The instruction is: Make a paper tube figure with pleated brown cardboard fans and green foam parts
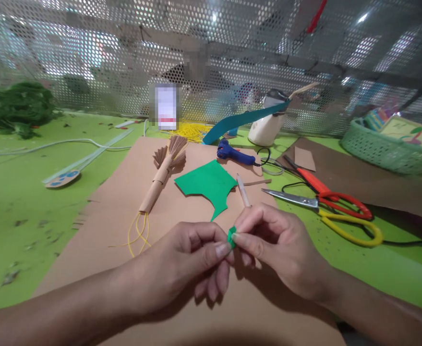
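Note:
Between the fingertips of both hands is a small folded piece of green paper (231,237). My left hand (199,257) pinches it from the left, and my right hand (273,240) pinches it from the right with thumb and forefinger. Just beyond them a larger cut sheet of green paper (207,182) lies on the brown paper (99,230). Beside that sheet is a pencil (243,190), its lower end by my right hand. A rolled brown paper figure (160,175) with pleated fans and yellow string loops (138,233) lies to the left.
Scissors (326,204) with red and yellow handles lie at right, near a red-handled cutter (309,180). A blue glue gun (235,154) sits behind the green sheet. Further back are a white container (266,127), a green basket (376,146), yellow strands (191,130) and a phone (166,106).

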Action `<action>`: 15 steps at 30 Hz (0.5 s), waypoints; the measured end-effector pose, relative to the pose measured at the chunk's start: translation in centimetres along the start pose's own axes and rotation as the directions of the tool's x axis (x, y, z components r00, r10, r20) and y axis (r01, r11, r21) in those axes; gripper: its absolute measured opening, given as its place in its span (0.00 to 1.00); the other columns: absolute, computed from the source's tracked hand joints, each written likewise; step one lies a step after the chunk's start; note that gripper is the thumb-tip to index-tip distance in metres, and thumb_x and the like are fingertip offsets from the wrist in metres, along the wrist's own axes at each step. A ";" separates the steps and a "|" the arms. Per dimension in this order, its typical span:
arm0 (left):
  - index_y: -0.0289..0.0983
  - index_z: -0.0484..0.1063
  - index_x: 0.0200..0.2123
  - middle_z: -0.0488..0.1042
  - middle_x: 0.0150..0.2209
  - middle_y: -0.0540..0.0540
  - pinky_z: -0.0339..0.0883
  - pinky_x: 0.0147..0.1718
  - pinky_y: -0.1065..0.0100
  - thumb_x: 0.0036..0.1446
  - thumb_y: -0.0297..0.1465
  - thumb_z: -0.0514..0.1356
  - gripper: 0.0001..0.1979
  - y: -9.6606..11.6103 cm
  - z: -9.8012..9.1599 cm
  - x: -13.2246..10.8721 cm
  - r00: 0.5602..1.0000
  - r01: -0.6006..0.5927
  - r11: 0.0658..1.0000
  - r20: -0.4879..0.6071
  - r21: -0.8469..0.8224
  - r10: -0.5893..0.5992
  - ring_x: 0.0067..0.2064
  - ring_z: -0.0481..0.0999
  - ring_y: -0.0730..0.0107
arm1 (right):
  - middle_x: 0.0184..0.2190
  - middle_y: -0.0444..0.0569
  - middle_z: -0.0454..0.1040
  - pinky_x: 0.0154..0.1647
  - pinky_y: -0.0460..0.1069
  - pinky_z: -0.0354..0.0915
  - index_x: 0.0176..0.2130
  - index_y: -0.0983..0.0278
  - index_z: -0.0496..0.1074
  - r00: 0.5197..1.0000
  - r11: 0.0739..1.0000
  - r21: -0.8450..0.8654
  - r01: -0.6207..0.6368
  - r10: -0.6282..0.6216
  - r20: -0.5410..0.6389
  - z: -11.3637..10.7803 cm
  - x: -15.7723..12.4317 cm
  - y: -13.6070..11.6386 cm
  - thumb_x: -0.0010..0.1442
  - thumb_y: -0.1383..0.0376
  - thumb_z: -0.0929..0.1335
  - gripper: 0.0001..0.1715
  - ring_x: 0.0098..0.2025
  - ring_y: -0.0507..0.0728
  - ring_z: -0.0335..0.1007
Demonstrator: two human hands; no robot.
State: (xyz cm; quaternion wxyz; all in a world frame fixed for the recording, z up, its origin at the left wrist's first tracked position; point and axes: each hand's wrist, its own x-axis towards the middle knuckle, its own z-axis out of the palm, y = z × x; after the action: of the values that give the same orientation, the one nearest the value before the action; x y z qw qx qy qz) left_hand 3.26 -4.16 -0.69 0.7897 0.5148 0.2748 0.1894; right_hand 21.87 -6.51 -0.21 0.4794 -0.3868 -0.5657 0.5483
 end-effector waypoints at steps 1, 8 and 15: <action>0.34 0.67 0.34 0.69 0.22 0.50 0.58 0.22 0.75 0.64 0.37 0.53 0.13 0.0 0.1 -0.1 0.999 -0.025 0.997 -0.034 0.076 0.028 0.23 0.66 0.77 | 0.26 0.42 0.70 0.21 0.42 0.66 0.29 0.65 0.69 1.000 1.000 -0.004 -0.007 0.007 -0.004 0.0 0.0 0.0 0.57 0.68 0.71 0.07 0.22 0.47 0.67; 0.37 0.69 0.33 0.71 0.27 0.50 0.60 0.27 0.73 0.65 0.37 0.49 0.14 0.6 0.7 -0.8 0.964 -0.118 0.742 -0.103 0.660 0.245 0.28 0.67 0.74 | 0.21 0.40 0.68 0.20 0.42 0.66 0.29 0.65 0.68 0.998 0.998 0.003 -0.057 0.057 -0.009 0.1 0.0 -0.2 0.55 0.64 0.73 0.11 0.20 0.47 0.65; 0.37 0.70 0.30 0.71 0.24 0.50 0.60 0.24 0.74 0.66 0.36 0.48 0.16 0.1 0.5 -0.4 0.955 -0.109 0.715 -0.126 0.690 0.267 0.25 0.69 0.74 | 0.22 0.39 0.67 0.17 0.42 0.65 0.31 0.64 0.68 0.997 0.997 0.019 -0.074 0.074 -0.018 0.2 0.3 -0.1 0.55 0.64 0.73 0.10 0.19 0.47 0.64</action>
State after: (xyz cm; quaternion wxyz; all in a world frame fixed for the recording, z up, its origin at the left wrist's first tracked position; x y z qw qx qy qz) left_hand 3.28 -4.73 -0.39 0.4899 0.7678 0.3549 0.2110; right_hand 21.57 -6.28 -0.08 0.4676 -0.4080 -0.5415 0.5672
